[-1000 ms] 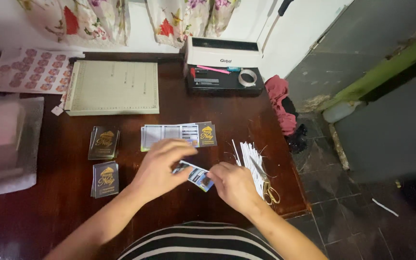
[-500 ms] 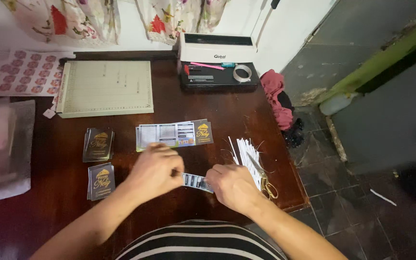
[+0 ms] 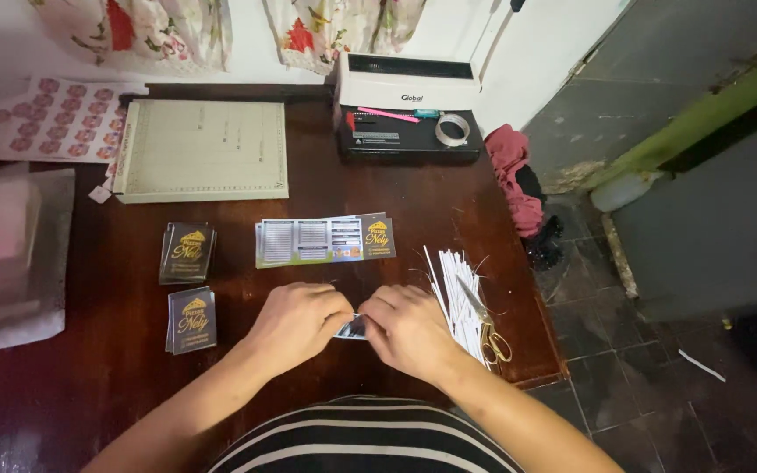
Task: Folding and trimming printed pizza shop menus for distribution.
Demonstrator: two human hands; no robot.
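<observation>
Left hand (image 3: 298,321) and right hand (image 3: 406,331) knuckle to knuckle, fingers curled.

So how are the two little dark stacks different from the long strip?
The dark stacks are small, upright and dark all over. The strip is long, lies sideways, and is mostly pale with one dark end. The stacks sit at the left, the strip in the middle. All lie flat on the table.

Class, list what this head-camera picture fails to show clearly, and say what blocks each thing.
- Small printed slip: mostly covered by the left hand and right hand.
- Scissors: blades partly lost among the white paper strips.
- Sticker sheets: cut off by the left edge.
- Flat leaflets: details too small.
</observation>
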